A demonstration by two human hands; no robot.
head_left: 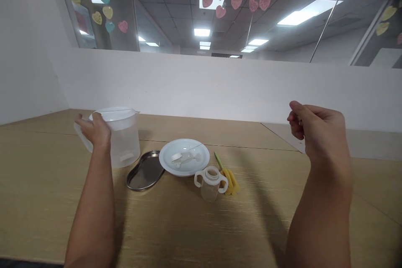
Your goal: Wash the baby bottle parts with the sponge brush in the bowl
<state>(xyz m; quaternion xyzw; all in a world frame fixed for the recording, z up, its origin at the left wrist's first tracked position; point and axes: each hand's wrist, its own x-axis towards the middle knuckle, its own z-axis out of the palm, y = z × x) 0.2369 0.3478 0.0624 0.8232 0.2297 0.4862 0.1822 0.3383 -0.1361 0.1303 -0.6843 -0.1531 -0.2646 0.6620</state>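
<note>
My left hand [94, 130] is wrapped round the handle of a clear plastic pitcher [124, 138] with a white lid, which stands upright on the wooden table [176, 222] at the left. My right hand [317, 130] hovers in the air at the right, away from everything, with its fingers curled loosely; I cannot make out anything in them. Between the hands lie a white plate [184, 157] with small clear parts on it, a two-handled baby bottle [211, 182] without its top, and a yellow sponge brush [228, 178] with a green handle.
A kidney-shaped steel tray [145, 171] lies between pitcher and plate. A low white wall [220, 88] runs along the table's far edge, with glass above it carrying paper heart stickers. A second tabletop joins at the right.
</note>
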